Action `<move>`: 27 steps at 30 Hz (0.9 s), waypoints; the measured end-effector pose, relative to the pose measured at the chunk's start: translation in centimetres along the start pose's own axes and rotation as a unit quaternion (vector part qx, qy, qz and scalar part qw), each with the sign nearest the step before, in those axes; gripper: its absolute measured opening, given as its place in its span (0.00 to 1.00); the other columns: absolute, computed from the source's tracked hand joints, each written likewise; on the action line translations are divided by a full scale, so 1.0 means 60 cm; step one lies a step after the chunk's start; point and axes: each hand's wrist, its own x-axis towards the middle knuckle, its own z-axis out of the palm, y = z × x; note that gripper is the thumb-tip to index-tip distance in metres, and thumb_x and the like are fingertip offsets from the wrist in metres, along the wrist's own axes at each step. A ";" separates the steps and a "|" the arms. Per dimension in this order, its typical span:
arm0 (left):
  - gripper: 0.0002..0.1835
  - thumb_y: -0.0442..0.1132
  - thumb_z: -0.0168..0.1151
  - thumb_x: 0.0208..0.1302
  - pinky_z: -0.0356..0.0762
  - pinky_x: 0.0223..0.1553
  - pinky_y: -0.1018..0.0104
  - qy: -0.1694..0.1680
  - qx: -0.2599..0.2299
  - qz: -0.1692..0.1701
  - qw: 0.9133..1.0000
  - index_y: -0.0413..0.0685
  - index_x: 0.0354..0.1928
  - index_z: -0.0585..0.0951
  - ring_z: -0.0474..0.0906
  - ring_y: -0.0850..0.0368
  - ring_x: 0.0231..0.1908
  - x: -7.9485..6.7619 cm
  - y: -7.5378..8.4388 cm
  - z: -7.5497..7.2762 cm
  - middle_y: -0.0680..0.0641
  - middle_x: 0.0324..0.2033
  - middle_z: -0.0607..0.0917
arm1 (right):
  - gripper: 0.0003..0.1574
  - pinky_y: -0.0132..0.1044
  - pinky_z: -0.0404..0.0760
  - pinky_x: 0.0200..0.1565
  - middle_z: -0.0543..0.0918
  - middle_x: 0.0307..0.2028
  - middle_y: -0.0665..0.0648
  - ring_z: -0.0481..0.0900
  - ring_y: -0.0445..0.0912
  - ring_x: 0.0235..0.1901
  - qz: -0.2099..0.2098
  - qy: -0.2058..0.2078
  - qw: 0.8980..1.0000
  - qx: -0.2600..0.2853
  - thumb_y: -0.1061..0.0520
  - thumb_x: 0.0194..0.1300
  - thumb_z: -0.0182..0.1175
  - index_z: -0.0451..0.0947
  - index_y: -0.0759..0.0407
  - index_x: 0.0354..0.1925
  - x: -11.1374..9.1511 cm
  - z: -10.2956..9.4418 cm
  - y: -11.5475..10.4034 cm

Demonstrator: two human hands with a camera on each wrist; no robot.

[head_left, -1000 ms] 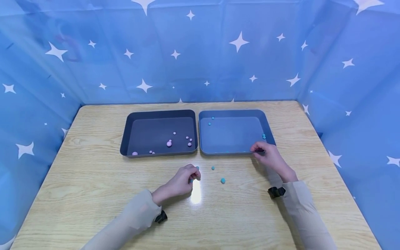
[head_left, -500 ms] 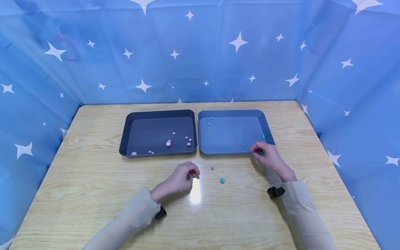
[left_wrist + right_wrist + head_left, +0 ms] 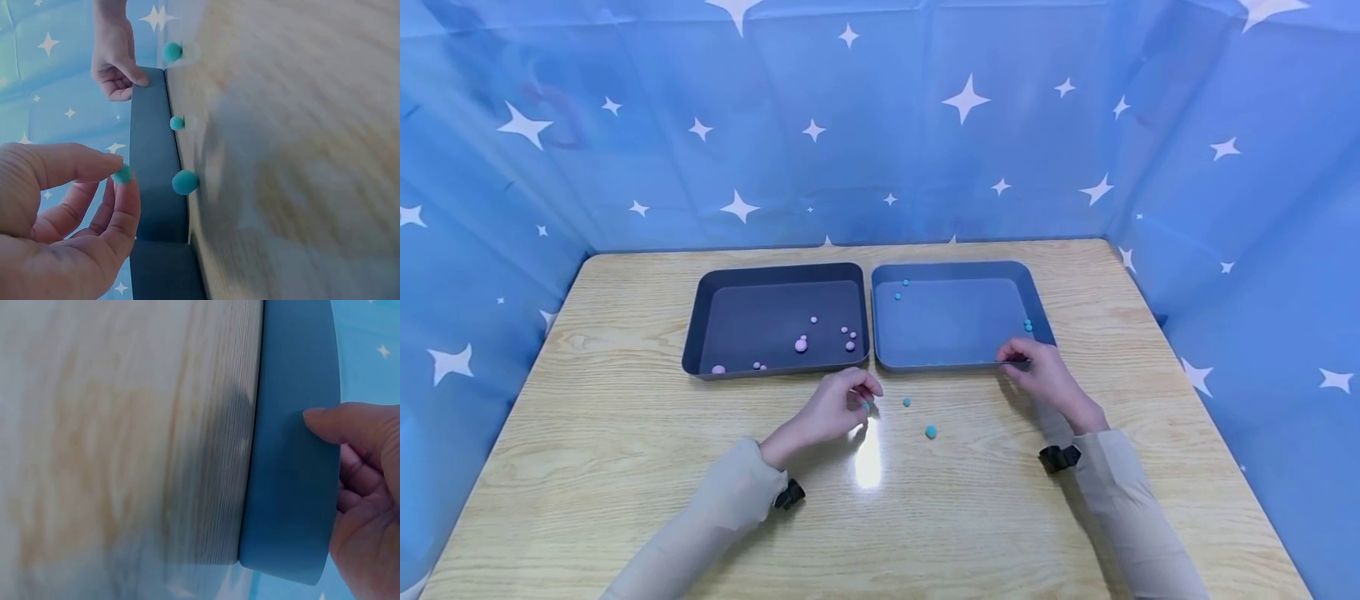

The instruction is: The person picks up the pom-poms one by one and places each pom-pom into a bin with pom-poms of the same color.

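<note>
The left hand edges forward, pinching a teal ball above the worktop, seemingly one fewer to collect; the right hand stays pinching the blue tray's near wall.

Teal balls, blue tray, white-starred blue backdrop

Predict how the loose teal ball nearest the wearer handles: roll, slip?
The teal ball looks round, so likely rolls if nudged on the flat table. Small and curved, it could slip from an off-center pinch.
</note>
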 end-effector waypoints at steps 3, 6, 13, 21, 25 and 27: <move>0.13 0.16 0.55 0.48 0.79 0.41 0.64 0.006 -0.013 0.001 1.000 0.30 0.38 0.77 0.77 0.45 0.36 0.007 0.002 -0.002 0.35 0.37 0.78 | 0.12 0.25 0.75 0.36 0.81 0.28 0.58 0.78 0.46 0.32 -0.001 0.001 1.000 -0.001 0.79 0.48 0.62 0.77 0.66 0.29 0.000 -0.001 -0.001; 0.13 0.17 0.55 0.49 0.79 0.41 0.64 0.011 -0.021 0.007 1.000 0.30 0.39 0.77 0.77 0.45 0.37 0.015 0.004 -0.005 0.35 0.37 0.78 | 0.12 0.26 0.75 0.36 0.81 0.28 0.58 0.79 0.49 0.32 0.000 0.000 1.000 -0.001 0.79 0.48 0.62 0.77 0.66 0.29 0.000 0.000 0.001; 0.14 0.16 0.52 0.48 0.78 0.42 0.64 0.027 -0.044 0.000 0.999 0.28 0.40 0.76 0.77 0.41 0.38 0.036 0.014 -0.012 0.33 0.38 0.79 | 0.12 0.29 0.76 0.36 0.81 0.28 0.57 0.79 0.49 0.32 0.004 -0.001 1.000 0.002 0.78 0.48 0.62 0.77 0.66 0.29 0.000 0.000 0.002; 0.15 0.17 0.54 0.50 0.78 0.44 0.56 0.041 -0.043 -0.021 0.998 0.29 0.41 0.77 0.77 0.44 0.39 0.061 0.025 -0.015 0.33 0.39 0.79 | 0.12 0.34 0.78 0.35 0.81 0.29 0.57 0.79 0.51 0.32 0.006 -0.005 1.000 0.006 0.78 0.49 0.62 0.77 0.65 0.30 0.000 0.000 0.004; 0.14 0.18 0.54 0.52 0.78 0.42 0.61 0.039 -0.052 -0.024 0.998 0.31 0.42 0.77 0.77 0.46 0.39 0.076 0.033 -0.020 0.34 0.40 0.79 | 0.12 0.35 0.78 0.35 0.81 0.29 0.58 0.79 0.52 0.31 0.001 -0.004 1.000 0.008 0.77 0.49 0.62 0.77 0.65 0.30 0.000 0.000 0.005; 0.14 0.18 0.54 0.53 0.77 0.42 0.64 0.040 -0.054 -0.027 0.997 0.33 0.42 0.77 0.77 0.48 0.38 0.084 0.036 -0.023 0.34 0.40 0.79 | 0.12 0.37 0.78 0.34 0.81 0.29 0.58 0.79 0.53 0.31 -0.002 -0.003 1.000 0.010 0.78 0.49 0.62 0.77 0.65 0.29 -0.001 0.000 0.007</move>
